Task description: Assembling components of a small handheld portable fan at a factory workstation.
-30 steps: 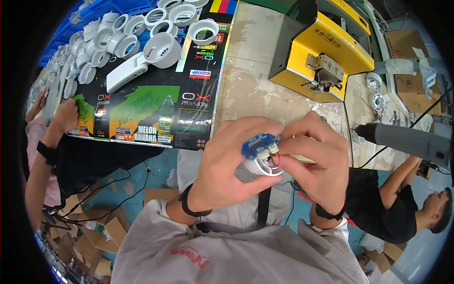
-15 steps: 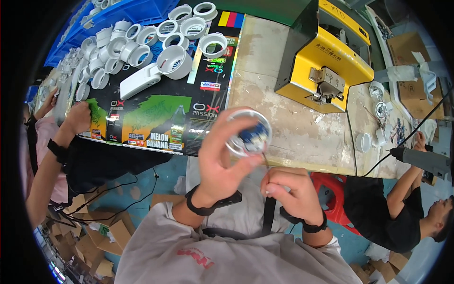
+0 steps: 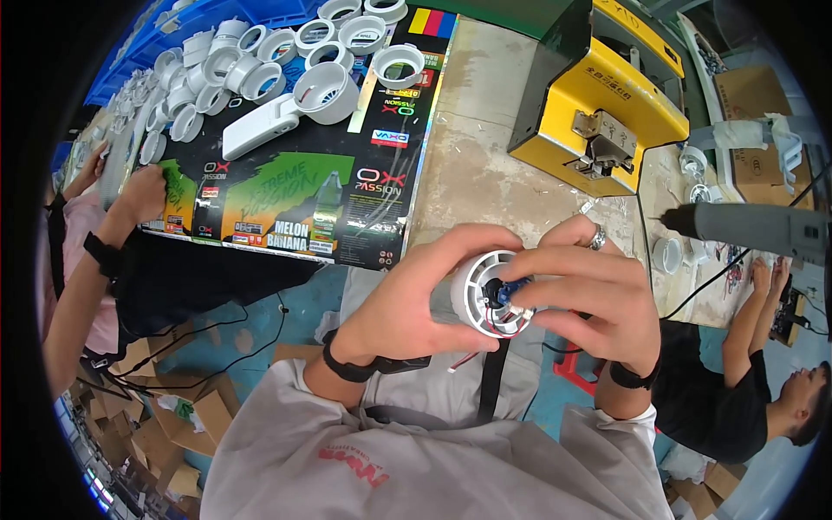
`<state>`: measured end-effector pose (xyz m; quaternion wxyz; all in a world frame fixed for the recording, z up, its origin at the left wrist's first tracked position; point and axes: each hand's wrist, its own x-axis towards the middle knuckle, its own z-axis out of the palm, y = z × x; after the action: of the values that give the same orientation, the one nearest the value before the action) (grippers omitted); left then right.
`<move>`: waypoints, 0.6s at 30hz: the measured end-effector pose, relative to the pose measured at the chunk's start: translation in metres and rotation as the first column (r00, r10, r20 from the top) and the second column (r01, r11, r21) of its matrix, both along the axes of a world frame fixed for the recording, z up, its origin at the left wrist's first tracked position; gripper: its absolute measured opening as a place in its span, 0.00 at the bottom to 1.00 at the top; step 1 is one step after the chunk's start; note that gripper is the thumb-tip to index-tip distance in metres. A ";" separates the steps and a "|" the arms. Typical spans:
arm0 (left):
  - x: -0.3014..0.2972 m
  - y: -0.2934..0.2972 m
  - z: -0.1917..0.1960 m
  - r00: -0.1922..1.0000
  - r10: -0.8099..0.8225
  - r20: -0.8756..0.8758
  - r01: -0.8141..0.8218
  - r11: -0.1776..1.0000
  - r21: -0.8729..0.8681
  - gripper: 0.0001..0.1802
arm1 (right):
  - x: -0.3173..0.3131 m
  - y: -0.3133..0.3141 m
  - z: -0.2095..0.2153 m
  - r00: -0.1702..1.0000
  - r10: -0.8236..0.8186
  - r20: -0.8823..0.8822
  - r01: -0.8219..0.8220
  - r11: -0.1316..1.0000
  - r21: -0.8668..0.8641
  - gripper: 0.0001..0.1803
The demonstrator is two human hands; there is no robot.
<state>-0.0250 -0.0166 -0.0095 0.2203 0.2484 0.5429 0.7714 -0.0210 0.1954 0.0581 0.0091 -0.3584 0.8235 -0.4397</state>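
Blue bin [image 3: 165,35] far up and left of the hands, its contents hard to make out; white ring-shaped plastic housings [image 3: 260,61] crowd the area beside it and spill onto a dark printed sheet [image 3: 286,191] laid over the surface [image 3: 485,165]. One longer white housing with a handle [image 3: 286,113] lies among them. Round white plastic housing [image 3: 481,295] sits between both hands, held up in front of the chest, clear of the surface, open ribbed face toward the camera. Inside it a small blue part [image 3: 511,290] with red and dark wires [image 3: 494,325] trailing out below. Left hand [image 3: 407,303] curled around the housing's left side and back, fingers closed on its rim. Right hand [image 3: 589,299] bent over the housing's right side, fingertips pinching at the blue part in the middle; ring on one finger. Yellow and black machine [image 3: 598,95] stands above the right hand. Grey power tool [image 3: 763,230] just right of it. Another person's hand [image 3: 143,191] rests on the sheet well left.
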 end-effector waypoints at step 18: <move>0.016 0.030 0.008 0.936 0.190 -0.297 -0.253 0.948 -0.191 0.42 | 0.023 0.001 0.007 0.968 -0.161 -0.191 0.191 0.971 0.147 0.15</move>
<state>-0.0091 0.0135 -0.0010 0.0809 0.2630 0.6771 0.6825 0.0020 0.1966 0.0647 -0.0738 -0.3194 0.8831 -0.3357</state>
